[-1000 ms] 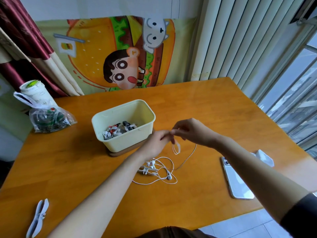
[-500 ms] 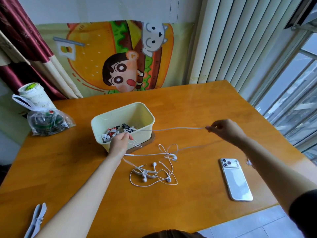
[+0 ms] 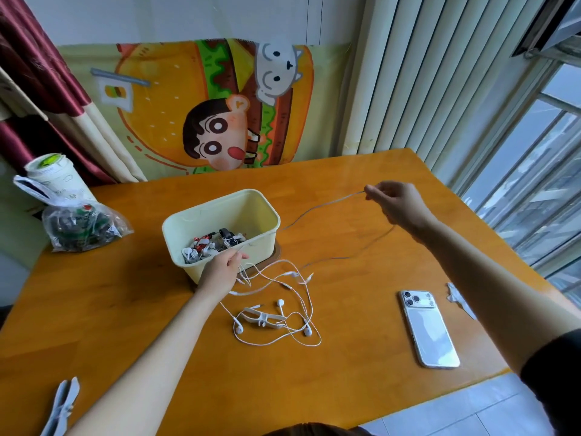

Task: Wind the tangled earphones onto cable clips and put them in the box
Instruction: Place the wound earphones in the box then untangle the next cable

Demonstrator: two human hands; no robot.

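The white earphones (image 3: 308, 331) lay tangled on the table (image 3: 125, 309) just near of the cream box (image 3: 239, 212), looped around a white cable clip (image 3: 265, 317). The left hand (image 3: 220, 272) pinched several strands at the box's near wall (fingers curled), and the right hand (image 3: 397, 206), raised far right, pinched one drawn-out cable between thumb and fingertips. A phone (image 3: 429, 328) lay to the right.

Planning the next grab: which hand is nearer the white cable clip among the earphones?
Left. The left hand is just above-left of the cable clip; the right hand is far up-right.
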